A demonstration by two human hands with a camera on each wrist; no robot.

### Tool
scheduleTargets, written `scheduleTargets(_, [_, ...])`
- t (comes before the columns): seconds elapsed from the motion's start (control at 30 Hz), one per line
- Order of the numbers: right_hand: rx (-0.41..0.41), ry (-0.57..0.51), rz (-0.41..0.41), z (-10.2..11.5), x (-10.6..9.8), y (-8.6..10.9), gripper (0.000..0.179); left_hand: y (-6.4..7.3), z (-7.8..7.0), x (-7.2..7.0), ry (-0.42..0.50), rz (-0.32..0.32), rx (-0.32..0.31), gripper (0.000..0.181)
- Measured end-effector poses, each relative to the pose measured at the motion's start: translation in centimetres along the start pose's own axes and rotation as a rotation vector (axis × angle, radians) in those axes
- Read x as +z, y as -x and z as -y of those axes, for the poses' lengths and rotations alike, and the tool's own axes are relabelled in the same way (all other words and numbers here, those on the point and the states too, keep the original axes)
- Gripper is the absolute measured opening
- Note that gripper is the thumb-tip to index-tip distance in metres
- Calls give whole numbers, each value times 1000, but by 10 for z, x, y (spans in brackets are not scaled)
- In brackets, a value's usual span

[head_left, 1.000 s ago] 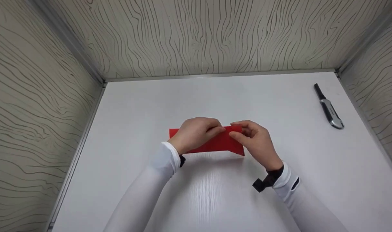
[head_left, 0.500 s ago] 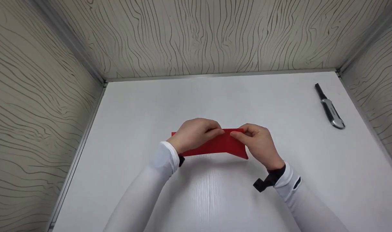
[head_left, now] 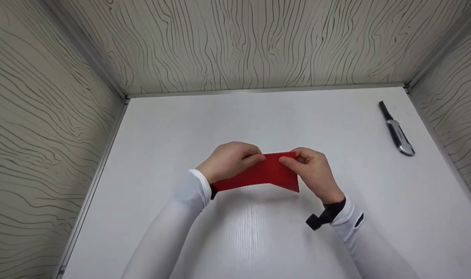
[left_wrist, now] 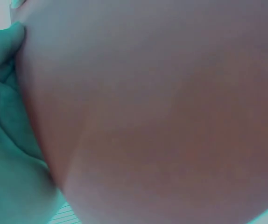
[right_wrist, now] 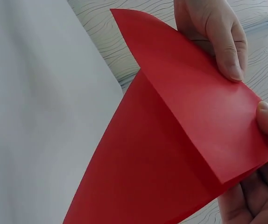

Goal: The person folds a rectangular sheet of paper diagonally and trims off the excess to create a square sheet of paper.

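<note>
A sheet of red paper (head_left: 274, 170) is held between both hands above the white table, its lower edge bent. My left hand (head_left: 231, 159) pinches its upper edge left of the middle, covering much of that end. Thumb and fingers of my right hand (head_left: 314, 170) pinch the upper right corner. Seen from the right wrist, the red paper (right_wrist: 208, 116) is folded over, one flap lying across a larger layer behind it. The left hand (right_wrist: 215, 35) grips the top edge there. In the left wrist view the paper (left_wrist: 162, 116) fills most of the frame, off-colour and blurred.
A long-nosed lighter (head_left: 399, 136), black and silver, lies near the right edge of the white table (head_left: 173, 131). Wood-patterned panels (head_left: 235, 46) rise at the back and both sides. A black wrist camera (head_left: 316, 221) hangs from the right cuff.
Both hands keep their hold on the paper. The right hand has shifted slightly right; the left hand slightly left. The paper's upper right edge now stands flatter, and its left end is more covered.
</note>
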State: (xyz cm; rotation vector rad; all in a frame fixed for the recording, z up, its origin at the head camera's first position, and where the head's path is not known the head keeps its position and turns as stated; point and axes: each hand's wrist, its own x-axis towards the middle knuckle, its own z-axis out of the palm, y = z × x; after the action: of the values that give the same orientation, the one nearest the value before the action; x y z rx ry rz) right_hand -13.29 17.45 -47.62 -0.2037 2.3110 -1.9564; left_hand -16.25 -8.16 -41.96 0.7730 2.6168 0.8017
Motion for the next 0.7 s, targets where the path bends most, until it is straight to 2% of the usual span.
scheduleTargets(0.17, [14, -10, 18, 3, 0, -2, 25, -1, -3, 3, -27, 0, 16, 23])
scheduleTargets(0.33, [-7, 39, -28, 3, 3, -3, 15, -4, -6, 7, -52, 11, 43, 25])
scheduleTargets(0.47, [-35, 55, -54, 2, 3, -1, 11, -5, -6, 8, -40, 25, 23, 25])
scheduleTargets(0.57, [-19, 43, -57, 1, 2, -1, 15, -4, -5, 6, -31, 32, 15, 25])
scheduleTargets(0.7, [35, -4, -20, 0, -3, -2, 23, -2, -5, 3, -17, 21, 28, 24])
